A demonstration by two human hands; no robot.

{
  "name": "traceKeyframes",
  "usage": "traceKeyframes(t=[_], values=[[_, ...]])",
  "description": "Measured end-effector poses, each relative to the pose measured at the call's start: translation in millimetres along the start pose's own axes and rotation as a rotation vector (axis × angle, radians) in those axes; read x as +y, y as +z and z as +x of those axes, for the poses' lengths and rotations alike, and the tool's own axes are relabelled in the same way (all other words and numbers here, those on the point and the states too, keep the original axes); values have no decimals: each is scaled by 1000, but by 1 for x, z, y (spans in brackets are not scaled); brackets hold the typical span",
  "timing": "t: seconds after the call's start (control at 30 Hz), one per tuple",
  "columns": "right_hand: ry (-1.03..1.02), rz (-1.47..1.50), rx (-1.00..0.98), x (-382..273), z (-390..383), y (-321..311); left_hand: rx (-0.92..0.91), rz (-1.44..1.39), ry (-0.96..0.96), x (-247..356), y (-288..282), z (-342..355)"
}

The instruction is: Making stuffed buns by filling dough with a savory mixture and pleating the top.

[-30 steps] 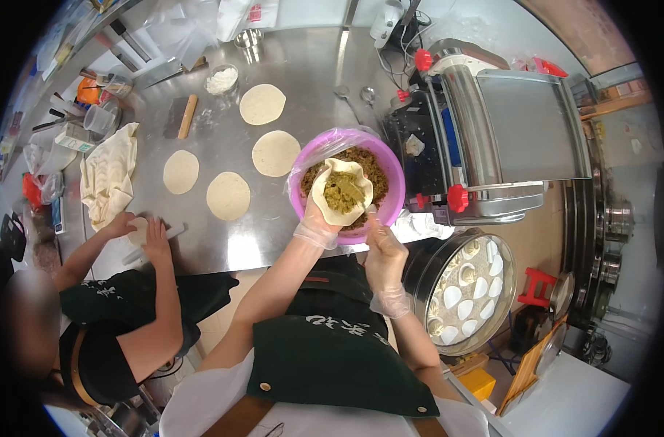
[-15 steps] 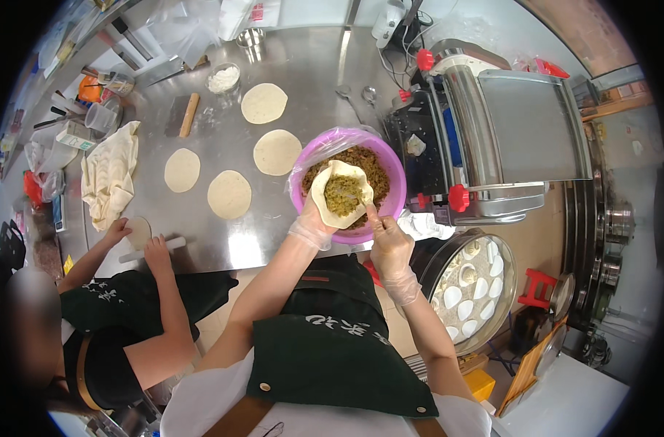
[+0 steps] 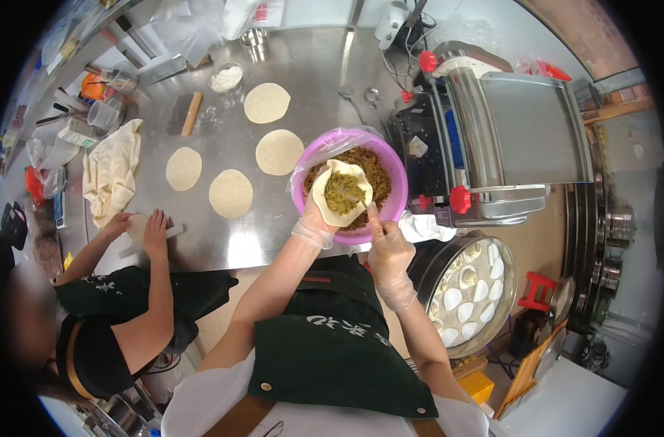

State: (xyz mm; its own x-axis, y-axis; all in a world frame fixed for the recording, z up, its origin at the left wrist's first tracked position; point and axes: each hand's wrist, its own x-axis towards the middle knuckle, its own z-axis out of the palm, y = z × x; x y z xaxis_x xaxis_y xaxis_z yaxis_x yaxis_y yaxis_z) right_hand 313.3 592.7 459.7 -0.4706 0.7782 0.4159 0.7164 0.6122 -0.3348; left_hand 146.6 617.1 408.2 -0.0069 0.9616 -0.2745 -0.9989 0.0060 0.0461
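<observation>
My left hand (image 3: 314,224), in a clear plastic glove, cups a round dough wrapper (image 3: 338,218) with a wavy rim, held over the pink bowl (image 3: 397,182). Greenish-brown filling (image 3: 341,192) lies heaped in the wrapper's middle. In my gloved right hand (image 3: 391,253) is a spoon (image 3: 362,205), gripped by its handle. Its tip touches the filling; fingers hide most of the handle. More chopped filling (image 3: 368,162) shows in the bowl beneath.
Several flat dough rounds (image 3: 231,194) lie on the steel table (image 3: 215,138). At left a co-worker's hands (image 3: 154,233) work with a rolling pin (image 3: 174,231). A dough roller machine (image 3: 485,138) stands right, above a round steamer tray (image 3: 510,320) of white paper pieces.
My right hand has shifted very slightly, the spoon still at the filling. The co-worker's hand has moved along the rolling pin. My left hand keeps the wrapper in nearly the same place.
</observation>
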Motion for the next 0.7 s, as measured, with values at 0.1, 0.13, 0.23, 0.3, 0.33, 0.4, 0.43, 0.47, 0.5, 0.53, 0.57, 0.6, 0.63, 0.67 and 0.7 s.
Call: traceKeyframes(t=[0.1,0.13,0.23,0.3,0.33,0.4,0.43,0.47,0.5,0.53,0.57,0.6,0.63,0.67,0.7], values=[[-19,-3,8,-1,4,-6,45,-53,-76,4,0,-2],[14,48,42,-2,4,-9,34,-31,-52,5,-1,-2],[139,197,11,5,4,-1,-92,-100,-24,15,-1,-2],[272,184,-133,15,13,-1,-7,38,85,32,2,-11],[270,185,-136,25,11,6,-45,-2,126,42,6,-18],[254,59,-447,49,-3,36,-145,-32,215,58,0,-28],[253,61,-451,51,-2,48,-80,-38,209,66,-6,-36],[327,67,-534,49,0,60,-16,-44,204,70,-9,-45],[401,72,-618,49,3,71,35,-38,208,70,-13,-52],[395,75,-624,49,6,81,40,-39,216,68,-18,-60],[393,43,-653,49,10,90,-24,-97,213,64,-26,-67],[391,9,-681,49,10,97,-88,-155,210,61,-34,-73],[386,9,-685,49,7,107,-77,-152,195,59,-42,-78],[367,53,-699,48,4,115,-77,-155,200,56,-47,-80],[350,97,-712,48,1,123,23,-155,210,52,-52,-82]])
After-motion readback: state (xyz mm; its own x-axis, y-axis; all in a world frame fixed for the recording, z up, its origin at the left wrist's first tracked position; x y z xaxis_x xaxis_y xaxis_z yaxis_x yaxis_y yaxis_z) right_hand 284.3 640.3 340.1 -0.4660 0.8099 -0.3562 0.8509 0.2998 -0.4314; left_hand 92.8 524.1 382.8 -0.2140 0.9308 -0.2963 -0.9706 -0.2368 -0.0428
